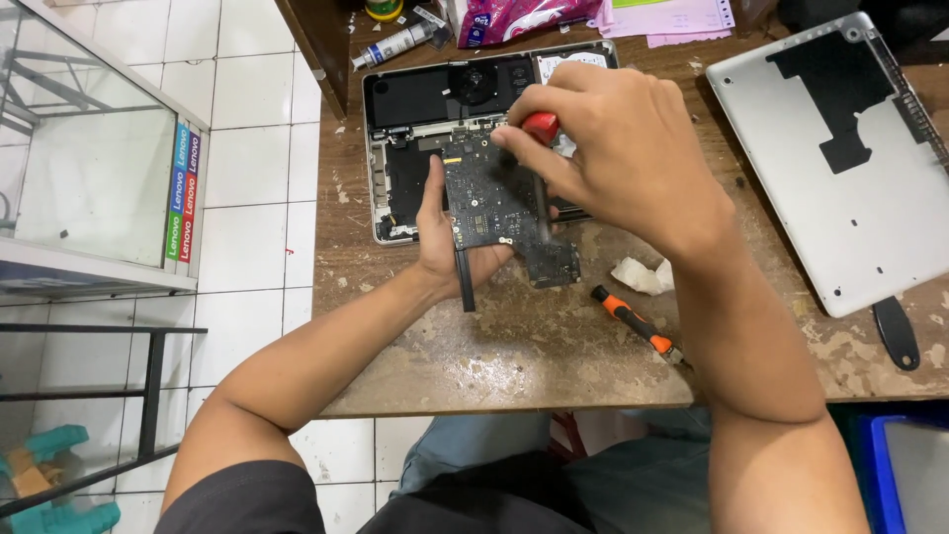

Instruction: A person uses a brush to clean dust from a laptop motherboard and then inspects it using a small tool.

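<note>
Working a red-handled screwdriver against the dark circuit board, the right hand pinches the handle between fingertips. The left hand cups the board from beneath, thumb along its edge, holding it tilted above the opened laptop chassis (matte metal, rectangular). Judged step: freeing a board fastener; the next move calls for steady axial pressure. An orange screwdriver lies on the scuffed wooden table.
</note>
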